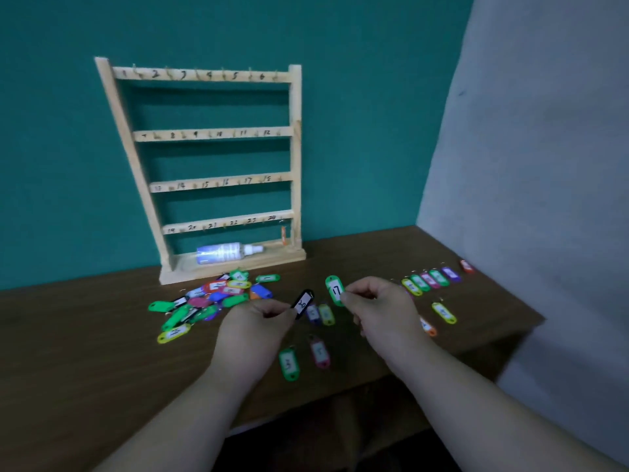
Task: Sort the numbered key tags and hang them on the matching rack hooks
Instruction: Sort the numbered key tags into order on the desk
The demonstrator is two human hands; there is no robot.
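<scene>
Left hand (258,321) pinches a black tag (303,304), right hand (377,301) pinches a green tag (335,290) at frame centre; blurred numerals risk misreading and wrong hooks on the rack (218,158).

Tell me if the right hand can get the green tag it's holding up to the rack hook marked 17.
Probably yes. The right hand holds the green tag in the air, and nothing stands between it and the 17 hook on the rack. That hook looks bare. It would need a forward reach.

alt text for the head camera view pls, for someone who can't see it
Left hand holds a black tag and right hand a green tag above a brown table strewn with colored tags. A numbered wooden rack stands behind.
</scene>
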